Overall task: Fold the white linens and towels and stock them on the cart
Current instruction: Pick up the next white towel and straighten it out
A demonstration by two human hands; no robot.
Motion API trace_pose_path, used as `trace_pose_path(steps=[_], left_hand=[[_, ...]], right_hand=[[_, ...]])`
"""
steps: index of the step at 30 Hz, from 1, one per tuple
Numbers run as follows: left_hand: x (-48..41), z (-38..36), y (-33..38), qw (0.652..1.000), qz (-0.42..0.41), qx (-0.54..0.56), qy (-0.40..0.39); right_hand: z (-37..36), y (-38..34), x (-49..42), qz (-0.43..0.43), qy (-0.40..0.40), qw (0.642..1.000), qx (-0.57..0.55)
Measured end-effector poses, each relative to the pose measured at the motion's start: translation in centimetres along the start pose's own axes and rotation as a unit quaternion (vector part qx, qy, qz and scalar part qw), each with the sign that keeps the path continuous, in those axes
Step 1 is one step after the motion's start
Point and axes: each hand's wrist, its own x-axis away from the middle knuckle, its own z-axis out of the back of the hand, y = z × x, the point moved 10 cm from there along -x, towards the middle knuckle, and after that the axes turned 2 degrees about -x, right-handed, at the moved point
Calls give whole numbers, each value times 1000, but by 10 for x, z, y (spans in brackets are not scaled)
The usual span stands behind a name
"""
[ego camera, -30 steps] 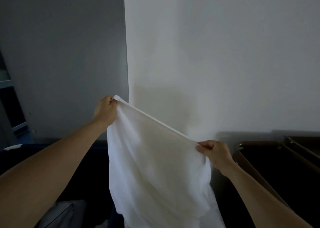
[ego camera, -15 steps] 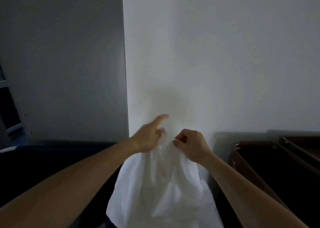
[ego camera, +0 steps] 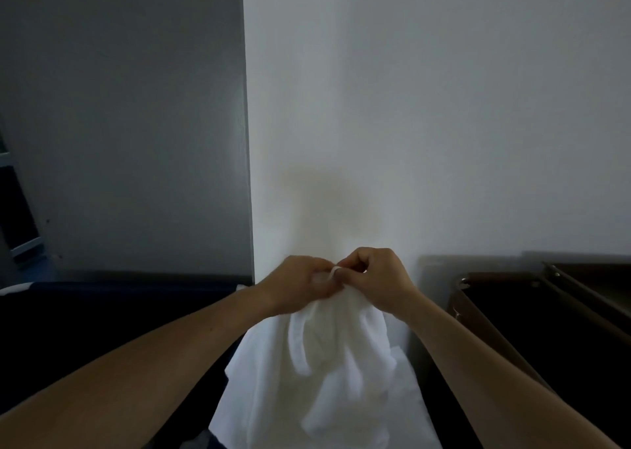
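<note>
A white towel [ego camera: 327, 373] hangs in loose folds from both my hands in the lower middle of the head view. My left hand [ego camera: 300, 283] and my right hand [ego camera: 375, 276] meet side by side at chest height. Each pinches a top corner of the towel, and the two corners are held together between my fingertips. The cloth's lower part falls out of view at the bottom edge.
A dark brown bin or cart compartment [ego camera: 478, 298] stands at the right, with a second rim [ego camera: 573, 278] behind it. A dark blue bin [ego camera: 102, 298] lies at the left. A white wall [ego camera: 426, 107] and a grey panel [ego camera: 119, 107] rise straight ahead.
My hands, spread wide with the towel's top edge stretched between them, have come together. The two corners now meet and the towel hangs doubled.
</note>
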Motion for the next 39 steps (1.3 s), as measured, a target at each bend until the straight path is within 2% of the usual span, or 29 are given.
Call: trace_pose_path(steps=[3, 5, 7, 11, 14, 20, 22, 24, 26, 29, 31, 32, 35, 36, 39], left_hand=[[1, 14, 6, 999, -36, -4, 14], [0, 28, 15, 996, -81, -15, 43], [-5, 46, 25, 989, -113, -16, 92], [-21, 107, 58, 963, -143, 5, 229], [-36, 159, 84, 939, -128, 28, 318], [-59, 175, 113, 920, -105, 97, 365], [-65, 182, 124, 911, -103, 132, 378], [-66, 205, 137, 881, -103, 184, 424], [-63, 233, 157, 844, -120, 223, 472], [-58, 268, 182, 820, -154, 208, 510], [-61, 268, 178, 838, -145, 178, 494], [-65, 260, 169, 856, -129, 148, 477], [-75, 207, 112, 917, -60, 53, 391], [-75, 185, 90, 930, -44, 29, 363], [-67, 139, 37, 950, -16, 4, 312]], right_hand=[[3, -4, 1, 10, 2, 999, -37], [0, 4, 5, -9, -28, 994, -107], [-6, 13, 9, -30, -75, 983, -164], [-6, 15, 9, -55, -146, 974, -166], [7, 8, 5, -78, -160, 968, -179], [30, -21, -4, -84, -176, 970, -146], [52, -38, -9, -54, -113, 986, -113], [90, -69, -17, -2, 10, 992, -122], [136, -109, -18, 71, 156, 973, -157], [178, -167, -7, 189, 330, 923, -57], [172, -171, -4, 197, 362, 911, 31], [161, -158, -6, 170, 348, 919, 77], [104, -75, -16, 44, 178, 968, 170], [87, -48, -14, 16, 130, 973, 192], [61, 9, -3, -40, 57, 974, 213]])
